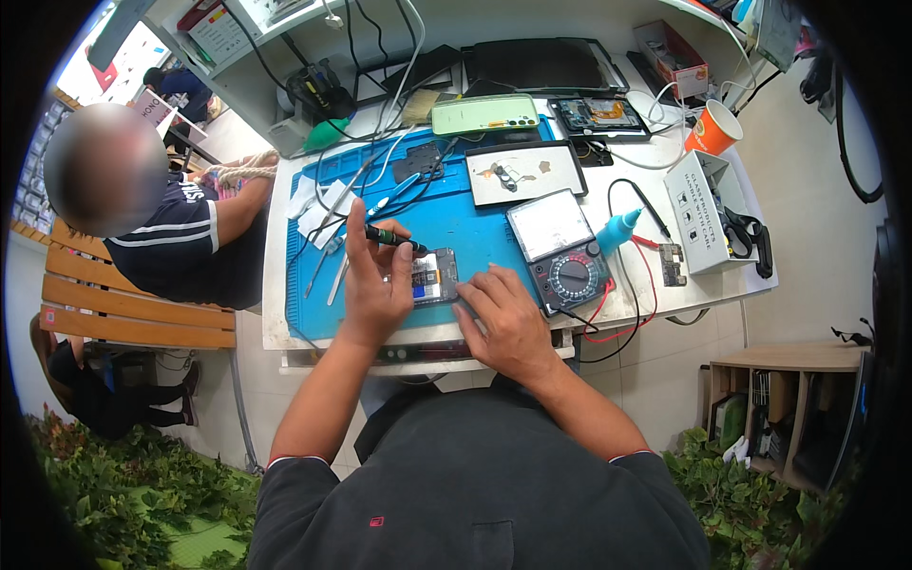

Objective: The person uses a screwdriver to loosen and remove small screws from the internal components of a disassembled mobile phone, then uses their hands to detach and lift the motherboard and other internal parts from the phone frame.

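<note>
left of the phone (437,277), the left hand (372,290) grips a dark tool (384,237); right of it, the right hand (508,323) stands half open, fingertips by its edge.

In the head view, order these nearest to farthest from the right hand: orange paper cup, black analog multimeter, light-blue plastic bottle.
1. Black analog multimeter, right of the right hand.
2. Light-blue plastic bottle, at the multimeter's upper right.
3. Orange paper cup, farther toward upper right.
</note>
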Demonstrator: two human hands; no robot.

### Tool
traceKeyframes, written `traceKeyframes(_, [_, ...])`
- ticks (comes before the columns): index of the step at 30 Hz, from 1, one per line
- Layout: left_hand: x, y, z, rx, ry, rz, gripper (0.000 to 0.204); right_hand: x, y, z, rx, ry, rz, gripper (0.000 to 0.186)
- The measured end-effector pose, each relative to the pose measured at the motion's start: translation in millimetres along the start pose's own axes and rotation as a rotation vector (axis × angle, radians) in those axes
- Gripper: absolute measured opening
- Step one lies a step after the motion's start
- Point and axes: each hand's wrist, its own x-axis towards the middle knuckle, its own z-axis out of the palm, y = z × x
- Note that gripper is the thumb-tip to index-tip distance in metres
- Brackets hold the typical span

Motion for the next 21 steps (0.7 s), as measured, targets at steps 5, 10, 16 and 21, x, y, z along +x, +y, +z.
traceKeyframes(5, [-2.9,2.3,-0.9,0.048,-0.02,0.051,0.091,-2.4,1.3,0.5,-0.003,-0.031,0.009,0.032])
traceKeyframes(10, [-4.2,3.9,-0.9,0.042,-0.027,0.058,0.091,-2.7,2.1,0.9,-0.007,-0.032,0.005,0.032])
traceKeyframes(16, [-3.3,4.9,0.6,0.059,-0.023,0.061,0.091,-3.3,2.6,0.9,-0.012,-0.029,-0.001,0.032])
traceKeyframes(21, [-3.3,2.1,0.7,0.075,-0.031,0.066,0.09,-2.7,2.5,1.2,-0.012,-0.032,0.004,0.033])
